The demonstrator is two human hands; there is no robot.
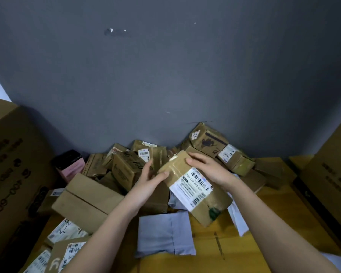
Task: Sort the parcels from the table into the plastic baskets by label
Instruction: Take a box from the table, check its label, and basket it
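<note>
Nearest, at the bottom left: labelled parcels (67, 251) lying flat on the table (244, 243), unsorted. Just beyond, a grey mailer (165, 233) face down on the wood, label hidden. To its right, white mailers (239, 219) partly under the held box.

Mid-field, raised above the pile: one taped box (197, 186), tilted, white barcode label (193, 184) turned up toward the camera. Gripped by both hands. Left hand (148, 180) at the far left end, thumb pressed on the top face, fingers reaching behind out of sight. Right hand (209, 168) laid over the far right edge, fingers curled onto the top and side. Firm hold, box clear of the table. Probably the label-reading step, ahead of any choice of basket.

To the left, a plain carton (87, 201) resting on other parcels; beside it a pink-and-black box (70, 166). Farther back, a heap (142, 158) of brown boxes banked against the grey wall (165, 75), some labels showing, others scrawled with marker. Large cartons (12, 164) flanking both sides.

No plastic baskets anywhere in view, so nothing countable as sorted. Judging by the crowded table, early in the task: one parcel in hand, dozens left.
</note>
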